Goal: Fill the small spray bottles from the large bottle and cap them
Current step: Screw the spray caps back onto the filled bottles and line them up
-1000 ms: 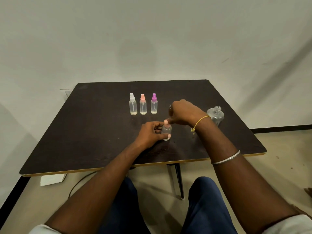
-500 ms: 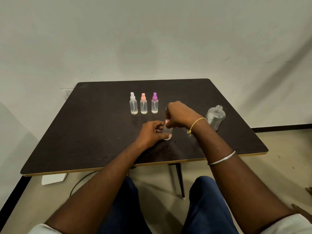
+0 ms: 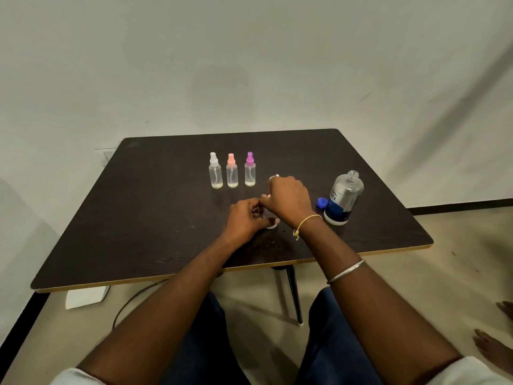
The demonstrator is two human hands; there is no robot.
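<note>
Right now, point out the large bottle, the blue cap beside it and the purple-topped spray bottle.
large bottle (image 3: 345, 194), head view, on the silver label at mid-body.
blue cap (image 3: 322, 202), head view, on its top.
purple-topped spray bottle (image 3: 250, 175), head view, on its clear body.

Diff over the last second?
Right hand has come down over the top of the small bottle, now hiding most of it. Left hand still grips it. Three capped bottles and large bottle unchanged.
</note>
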